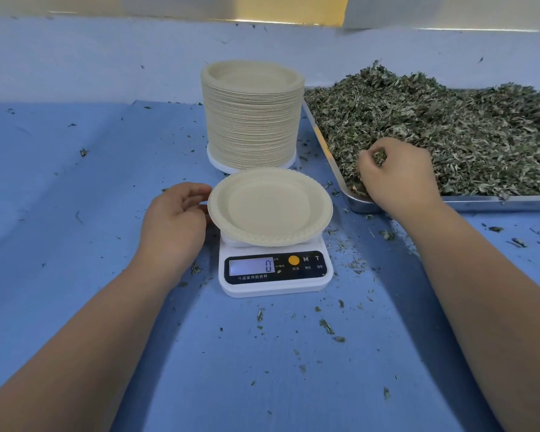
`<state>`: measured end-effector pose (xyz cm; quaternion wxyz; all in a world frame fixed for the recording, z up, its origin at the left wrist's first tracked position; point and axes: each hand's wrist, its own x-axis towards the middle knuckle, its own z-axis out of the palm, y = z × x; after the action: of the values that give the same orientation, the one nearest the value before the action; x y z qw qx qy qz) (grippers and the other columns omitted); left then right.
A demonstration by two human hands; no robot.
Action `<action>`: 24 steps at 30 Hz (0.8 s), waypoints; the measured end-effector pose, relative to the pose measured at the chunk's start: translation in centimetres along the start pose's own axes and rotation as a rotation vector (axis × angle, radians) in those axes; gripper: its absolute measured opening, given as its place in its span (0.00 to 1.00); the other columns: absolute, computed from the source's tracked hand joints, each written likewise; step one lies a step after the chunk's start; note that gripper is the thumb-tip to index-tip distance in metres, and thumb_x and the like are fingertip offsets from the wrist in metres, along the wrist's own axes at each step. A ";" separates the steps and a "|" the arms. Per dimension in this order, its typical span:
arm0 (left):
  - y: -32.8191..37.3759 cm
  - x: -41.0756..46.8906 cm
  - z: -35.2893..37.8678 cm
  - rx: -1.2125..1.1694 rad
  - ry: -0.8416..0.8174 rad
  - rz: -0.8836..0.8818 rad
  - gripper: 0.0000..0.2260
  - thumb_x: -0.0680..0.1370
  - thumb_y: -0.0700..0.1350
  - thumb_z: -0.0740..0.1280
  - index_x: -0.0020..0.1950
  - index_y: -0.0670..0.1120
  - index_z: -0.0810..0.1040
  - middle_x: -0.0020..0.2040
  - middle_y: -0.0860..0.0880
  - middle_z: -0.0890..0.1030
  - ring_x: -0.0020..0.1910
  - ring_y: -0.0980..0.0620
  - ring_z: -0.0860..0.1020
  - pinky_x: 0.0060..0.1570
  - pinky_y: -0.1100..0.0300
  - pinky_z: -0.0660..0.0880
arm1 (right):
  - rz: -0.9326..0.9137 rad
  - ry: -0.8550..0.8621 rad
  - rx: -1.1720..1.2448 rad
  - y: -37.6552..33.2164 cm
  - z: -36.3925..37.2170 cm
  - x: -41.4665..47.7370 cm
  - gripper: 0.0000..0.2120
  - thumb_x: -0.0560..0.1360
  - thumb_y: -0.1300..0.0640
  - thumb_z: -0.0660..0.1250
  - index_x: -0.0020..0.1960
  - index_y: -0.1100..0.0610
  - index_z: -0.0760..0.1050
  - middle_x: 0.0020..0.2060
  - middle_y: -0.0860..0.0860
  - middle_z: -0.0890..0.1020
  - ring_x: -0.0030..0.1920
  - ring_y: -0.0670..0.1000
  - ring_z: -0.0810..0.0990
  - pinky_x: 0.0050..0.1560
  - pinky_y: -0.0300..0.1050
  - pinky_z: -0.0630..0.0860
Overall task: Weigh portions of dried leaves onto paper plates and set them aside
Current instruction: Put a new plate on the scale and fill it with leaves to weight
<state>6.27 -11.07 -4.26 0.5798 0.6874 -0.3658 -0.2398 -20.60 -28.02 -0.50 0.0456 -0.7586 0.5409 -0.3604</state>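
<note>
The left hand (175,213) lies with loosely curled fingers, its fingertips at the left rim of a paper plate (268,207); whether it pinches the rim I cannot tell. The plate is empty and sits on a white scale (275,272) between the hands, which reads 0. The right hand (396,176) is curled round a clump of dried leaves (449,120) at the near corner of a metal tray (496,202). Beyond the left hand stands a tall stack of plates (251,113), just beside the tray. Leaf crumbs dot the blue worktop (75,182) around both hands
</note>
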 end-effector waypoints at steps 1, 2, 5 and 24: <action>0.0 0.0 0.0 -0.001 -0.004 0.003 0.18 0.76 0.32 0.62 0.55 0.51 0.84 0.48 0.55 0.87 0.45 0.57 0.85 0.44 0.62 0.80 | -0.010 0.019 0.009 -0.2 -0.1 0.0 0.12 0.81 0.48 0.60 0.49 0.54 0.78 0.25 0.52 0.76 0.23 0.51 0.70 0.26 0.41 0.65; 0.1 -0.1 0.0 0.000 -0.006 0.006 0.18 0.76 0.32 0.61 0.54 0.51 0.84 0.48 0.55 0.87 0.44 0.57 0.86 0.42 0.64 0.80 | -0.026 0.037 0.021 -0.5 -0.3 0.0 0.13 0.81 0.48 0.60 0.50 0.55 0.79 0.25 0.51 0.76 0.23 0.51 0.70 0.26 0.41 0.65; 0.1 -0.1 0.0 0.008 0.003 0.005 0.19 0.76 0.32 0.61 0.54 0.51 0.84 0.48 0.56 0.87 0.45 0.57 0.85 0.45 0.60 0.80 | -0.097 0.101 0.067 -2.2 -1.1 0.2 0.13 0.82 0.47 0.60 0.52 0.54 0.79 0.26 0.50 0.77 0.22 0.48 0.69 0.24 0.40 0.67; 0.0 -0.1 0.0 0.045 -0.006 0.014 0.21 0.75 0.30 0.59 0.60 0.48 0.81 0.54 0.52 0.86 0.56 0.53 0.83 0.56 0.54 0.81 | -0.359 -0.299 0.231 -11.2 -0.4 -4.1 0.16 0.78 0.35 0.60 0.53 0.44 0.79 0.41 0.34 0.78 0.45 0.40 0.80 0.44 0.43 0.75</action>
<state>6.20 -11.03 -4.32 0.5648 0.6971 -0.3776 -0.2292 -12.67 -19.83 2.92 0.1468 -0.8770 0.3404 -0.3058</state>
